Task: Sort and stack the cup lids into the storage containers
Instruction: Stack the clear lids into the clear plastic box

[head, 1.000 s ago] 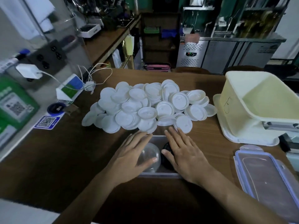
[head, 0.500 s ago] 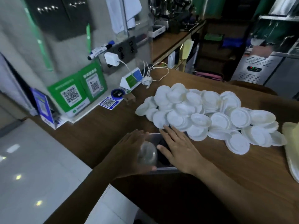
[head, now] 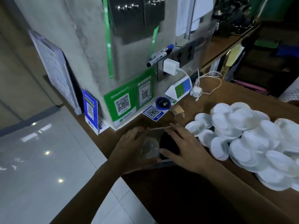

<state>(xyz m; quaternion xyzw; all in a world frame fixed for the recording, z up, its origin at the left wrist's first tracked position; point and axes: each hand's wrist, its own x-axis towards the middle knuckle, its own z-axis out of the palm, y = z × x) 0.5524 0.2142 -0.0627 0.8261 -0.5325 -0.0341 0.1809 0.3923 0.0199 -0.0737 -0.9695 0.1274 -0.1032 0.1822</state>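
Both hands are bare. The left hand (head: 129, 151) is uncovered from the fingers (head: 137, 131) back across the wrist. The left forearm (head: 90, 188), behind the fingers toward the lower edge, is bare along its whole visible length. The right hand (head: 187, 147) is likewise uncovered, with long, slim fingers. The right forearm (head: 246, 191), behind them, is bare to the lower right corner. Nails and knuckle detail are lost to blur and dim light.
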